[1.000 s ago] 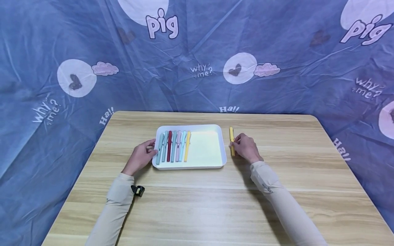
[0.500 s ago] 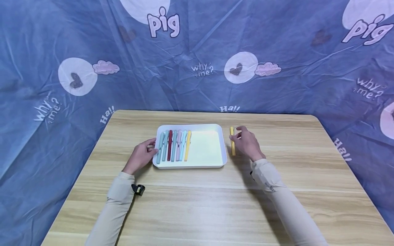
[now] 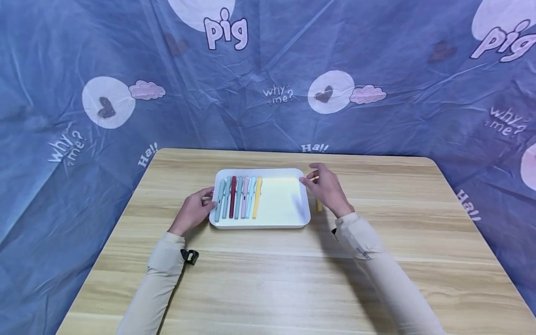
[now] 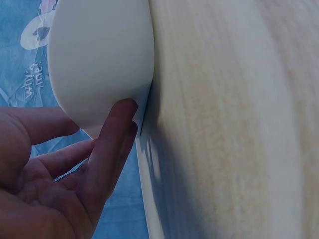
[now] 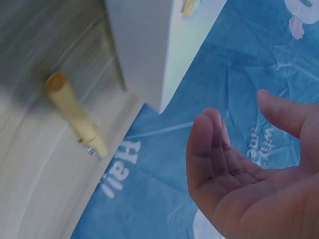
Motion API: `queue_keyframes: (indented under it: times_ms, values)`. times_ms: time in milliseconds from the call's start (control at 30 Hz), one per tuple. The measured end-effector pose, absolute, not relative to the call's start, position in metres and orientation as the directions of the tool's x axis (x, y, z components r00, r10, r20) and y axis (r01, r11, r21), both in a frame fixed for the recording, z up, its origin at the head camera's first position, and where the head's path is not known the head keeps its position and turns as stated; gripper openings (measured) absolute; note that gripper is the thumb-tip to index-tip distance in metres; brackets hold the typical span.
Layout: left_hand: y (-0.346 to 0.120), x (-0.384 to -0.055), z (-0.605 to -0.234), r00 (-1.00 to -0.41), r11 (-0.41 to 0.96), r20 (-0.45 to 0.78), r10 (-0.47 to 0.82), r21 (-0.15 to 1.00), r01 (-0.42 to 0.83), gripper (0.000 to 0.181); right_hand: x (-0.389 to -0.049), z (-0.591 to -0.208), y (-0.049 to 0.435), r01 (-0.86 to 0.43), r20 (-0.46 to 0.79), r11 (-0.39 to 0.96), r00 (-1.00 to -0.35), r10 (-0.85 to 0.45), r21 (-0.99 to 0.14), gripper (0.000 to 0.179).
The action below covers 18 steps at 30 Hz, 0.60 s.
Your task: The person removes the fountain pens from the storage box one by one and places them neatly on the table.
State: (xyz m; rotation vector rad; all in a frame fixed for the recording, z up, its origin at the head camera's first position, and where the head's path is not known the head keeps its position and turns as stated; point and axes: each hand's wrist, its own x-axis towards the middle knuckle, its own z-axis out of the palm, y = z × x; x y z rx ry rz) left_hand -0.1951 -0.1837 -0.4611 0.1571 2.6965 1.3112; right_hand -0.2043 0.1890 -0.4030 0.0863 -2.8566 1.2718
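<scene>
A white tray (image 3: 284, 201) lies on the table with several capped pens side by side in its left half: blue-green, dark red, pink, light blue and yellow (image 3: 257, 199). My left hand (image 3: 193, 211) holds the tray's left end, thumb at the rim; in the left wrist view, its fingers lie against the tray wall (image 4: 102, 55). Over the tray's right rim hovers my right hand (image 3: 328, 190), with nothing between its thumb and fingers. Partly hidden under it, a loose yellow pen (image 3: 319, 205) lies on the table; the right wrist view shows this pen (image 5: 72, 109) apart from the hand.
The wooden table (image 3: 268, 284) extends on all sides of the tray. Behind its far edge hangs a blue printed cloth (image 3: 234, 111). A black strap piece (image 3: 190, 256) shows at the left wrist.
My right hand has let go of the loose yellow pen and moved up and left to the tray's right rim. The left hand stays at the tray's left end.
</scene>
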Motion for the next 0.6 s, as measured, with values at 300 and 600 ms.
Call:
queue_keyframes:
  times_ms: [300,600]
  values:
    - [-0.184,-0.195,-0.460,-0.985,0.616,-0.079,0.155,0.787,0.034,0.054,-0.207,-0.399,0.159,-0.064,0.007,0.671,-0.996,-0.087,-0.738,0.058]
    - [-0.184,-0.195,-0.458,-0.985,0.610,-0.097,0.146,0.792,0.013,0.055,-0.207,-0.403,0.131,-0.047,-0.046,0.682,-0.992,-0.117,-0.730,0.057]
